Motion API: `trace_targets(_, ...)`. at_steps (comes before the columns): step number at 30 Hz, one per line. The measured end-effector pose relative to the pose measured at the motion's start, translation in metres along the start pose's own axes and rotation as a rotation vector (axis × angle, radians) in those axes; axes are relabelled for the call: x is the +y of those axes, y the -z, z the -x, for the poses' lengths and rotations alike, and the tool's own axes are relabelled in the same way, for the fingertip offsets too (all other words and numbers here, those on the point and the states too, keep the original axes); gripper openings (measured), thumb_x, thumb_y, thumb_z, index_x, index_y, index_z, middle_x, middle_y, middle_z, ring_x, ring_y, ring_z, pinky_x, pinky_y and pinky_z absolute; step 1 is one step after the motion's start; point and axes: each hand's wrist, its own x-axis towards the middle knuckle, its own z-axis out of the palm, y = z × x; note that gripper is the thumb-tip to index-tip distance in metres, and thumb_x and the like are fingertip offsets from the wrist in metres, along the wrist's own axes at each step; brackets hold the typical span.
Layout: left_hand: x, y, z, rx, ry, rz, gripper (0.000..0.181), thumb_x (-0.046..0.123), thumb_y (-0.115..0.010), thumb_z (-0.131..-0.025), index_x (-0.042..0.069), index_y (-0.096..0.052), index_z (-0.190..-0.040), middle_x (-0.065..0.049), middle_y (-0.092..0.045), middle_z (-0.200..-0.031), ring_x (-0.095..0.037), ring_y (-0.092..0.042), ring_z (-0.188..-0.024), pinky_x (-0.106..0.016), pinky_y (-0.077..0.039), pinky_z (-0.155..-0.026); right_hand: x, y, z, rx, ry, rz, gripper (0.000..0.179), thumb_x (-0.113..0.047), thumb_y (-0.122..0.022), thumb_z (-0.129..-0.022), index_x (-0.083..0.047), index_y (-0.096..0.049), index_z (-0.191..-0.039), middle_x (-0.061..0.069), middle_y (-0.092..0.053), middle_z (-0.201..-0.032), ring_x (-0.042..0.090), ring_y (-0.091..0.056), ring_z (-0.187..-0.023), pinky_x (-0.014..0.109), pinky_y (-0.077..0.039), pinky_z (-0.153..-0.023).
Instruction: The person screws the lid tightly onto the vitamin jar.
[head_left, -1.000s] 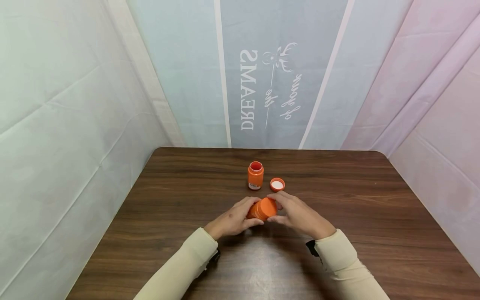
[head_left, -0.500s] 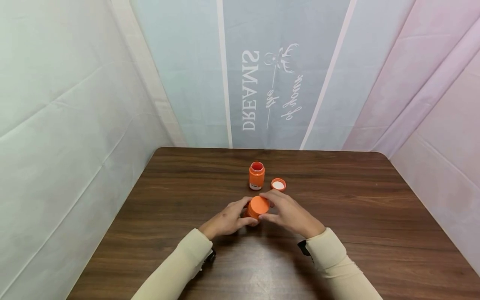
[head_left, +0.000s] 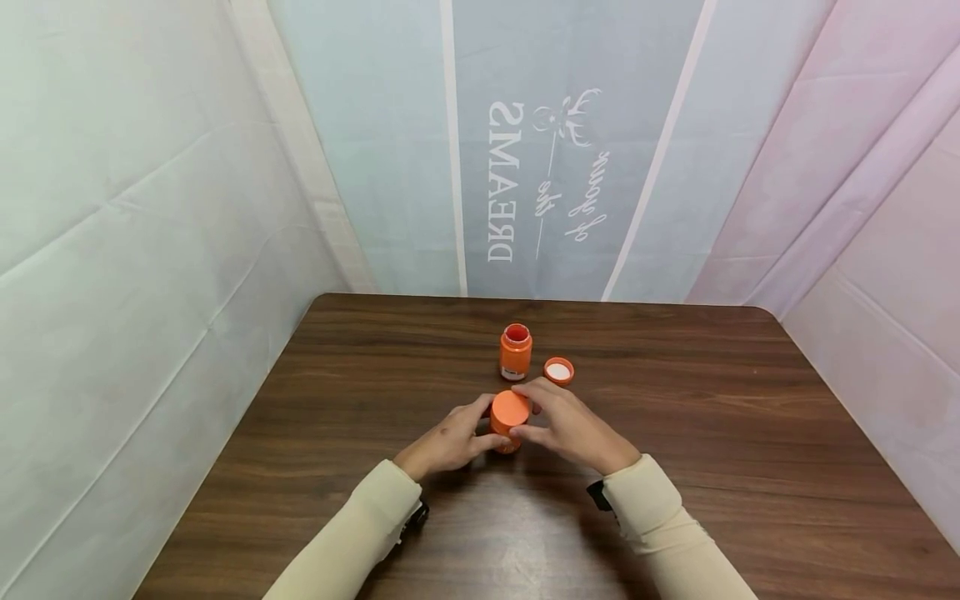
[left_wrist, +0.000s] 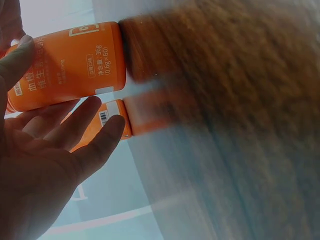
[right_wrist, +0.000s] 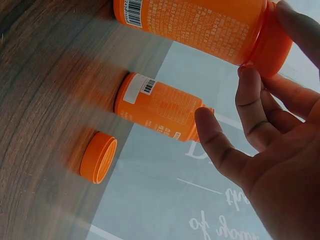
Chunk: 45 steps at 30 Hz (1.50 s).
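An orange pill bottle (left_wrist: 75, 65) with printed white text stands upright between both hands, its base right at the tabletop. My left hand (head_left: 444, 442) holds the body from the left, thumb on the near side. On top sits an orange screw cap (head_left: 510, 407); my right hand (head_left: 576, 427) pinches its edge between thumb and fingers, as the right wrist view also shows. Behind it stands a second orange bottle (head_left: 515, 355), uncapped, its mouth facing up. To the right of that one lies a loose orange cap (head_left: 558, 370), white inner side up.
The brown wood-grain table (head_left: 712, 433) reaches back to a hanging grey-blue cloth (head_left: 570, 50) with mirrored lettering. Pale cloth walls (head_left: 135, 250) flank the table on the left and right.
The capped bottle has gone from tilted to the right to upright, shifting slightly left and toward the table. Both hands moved with it; the uncapped bottle and loose cap stayed put.
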Motion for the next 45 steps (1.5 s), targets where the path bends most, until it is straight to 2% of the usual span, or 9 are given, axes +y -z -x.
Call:
trace_targets(12,-0.006,0.0,0.005,0.019,0.007,0.044,0.056,0.025,-0.066,-0.098,0.013,-0.04,-0.146,-0.005,-0.053,-0.143,-0.022,-0.05,-0.132,-0.043,-0.042,-0.105,0.0,-0.008,-0.005,-0.019,-0.008,-0.042,0.058,-0.025,-0.077,-0.09,-0.001,-0.055,-0.139,0.006,-0.058,-0.127,0.016,-0.058,-0.098,0.037,-0.053,-0.083)
trace_targets(20,-0.012,0.001,0.007,0.028,0.012,0.041,0.057,0.028,-0.065,-0.098,0.011,-0.04,-0.146,-0.007,-0.053,-0.143,-0.024,-0.05,-0.132,-0.044,-0.042,-0.105,0.002,-0.012,-0.007,-0.024,-0.026,-0.077,0.057,-0.02,-0.077,-0.089,0.0,-0.055,-0.138,0.004,-0.06,-0.115,0.017,-0.055,-0.092,0.041,-0.052,-0.079)
trace_targets(26,-0.015,0.003,0.009,0.044,0.025,0.029,0.055,0.026,-0.066,-0.098,0.01,-0.04,-0.144,-0.011,-0.053,-0.143,-0.025,-0.051,-0.132,-0.045,-0.042,-0.105,0.006,-0.017,-0.011,-0.008,-0.018,-0.129,0.057,-0.02,-0.078,-0.089,0.002,-0.056,-0.136,0.004,-0.061,-0.111,0.024,-0.056,-0.091,0.043,-0.051,-0.076)
trace_targets(33,-0.019,0.008,0.012,0.073,0.036,0.027,0.05,0.026,-0.067,-0.097,0.01,-0.04,-0.137,-0.013,-0.054,-0.141,-0.028,-0.051,-0.131,-0.047,-0.042,-0.105,0.006,-0.023,-0.019,-0.02,-0.033,-0.112,0.054,-0.024,-0.077,-0.089,0.0,-0.058,-0.134,0.001,-0.059,-0.1,0.021,-0.053,-0.088,0.029,-0.046,-0.07)
trace_targets(39,-0.026,0.012,0.013,0.092,0.031,0.034,0.05,0.026,-0.066,-0.097,0.009,-0.04,-0.137,-0.012,-0.054,-0.14,-0.029,-0.051,-0.13,-0.048,-0.042,-0.105,0.003,-0.027,-0.026,-0.013,-0.042,-0.078,0.053,-0.027,-0.077,-0.09,0.0,-0.059,-0.133,0.002,-0.06,-0.098,0.016,-0.053,-0.085,0.028,-0.047,-0.071)
trace_targets(45,-0.036,0.016,0.016,0.136,0.023,0.025,0.052,0.027,-0.067,-0.097,0.009,-0.04,-0.138,-0.012,-0.055,-0.139,-0.029,-0.052,-0.13,-0.049,-0.041,-0.105,0.0,-0.036,-0.038,0.001,-0.06,-0.071,0.051,-0.025,-0.077,-0.09,0.0,-0.06,-0.132,0.005,-0.061,-0.096,0.019,-0.054,-0.082,0.028,-0.046,-0.067)
